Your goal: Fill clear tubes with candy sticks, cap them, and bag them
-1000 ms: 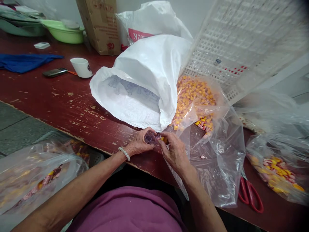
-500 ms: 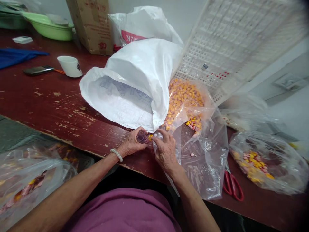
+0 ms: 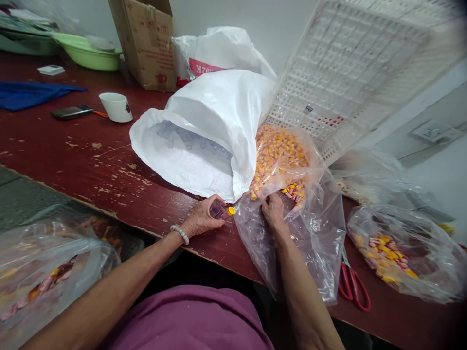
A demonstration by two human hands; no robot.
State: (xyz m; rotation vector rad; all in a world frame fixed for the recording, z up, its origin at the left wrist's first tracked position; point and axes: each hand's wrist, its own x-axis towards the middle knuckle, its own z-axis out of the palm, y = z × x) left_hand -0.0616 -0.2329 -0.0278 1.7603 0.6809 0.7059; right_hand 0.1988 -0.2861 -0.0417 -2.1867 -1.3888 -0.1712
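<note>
My left hand [image 3: 205,217], a pale bead bracelet at its wrist, is closed around a small clear plastic container [image 3: 216,210]. A yellow cap-like piece [image 3: 231,211] sticks out past its fingertips, with something pinkish beside it. My right hand [image 3: 273,210] is inside the opening of a clear plastic bag [image 3: 316,233], close to a heap of small yellow-and-pink pieces [image 3: 279,150]. Plastic and the hand's own back hide its fingers. Just beyond my left hand, a white sack [image 3: 215,112] lies with its mouth towards me; clear plastic pieces show inside.
Red-handled scissors [image 3: 353,287] lie right of the bag, near another clear bag [image 3: 419,257] of yellow-and-pink pieces. A white plastic crate [image 3: 350,63] leans behind. A white cup [image 3: 116,108], phone [image 3: 72,112] and cardboard box [image 3: 149,48] stand or lie at the left back. More bagged pieces [image 3: 47,282] sit lower left.
My right hand has left the yellow piece at my left hand and moved right, into the clear bag near the heap. My left hand keeps its hold. The view has shifted slightly.
</note>
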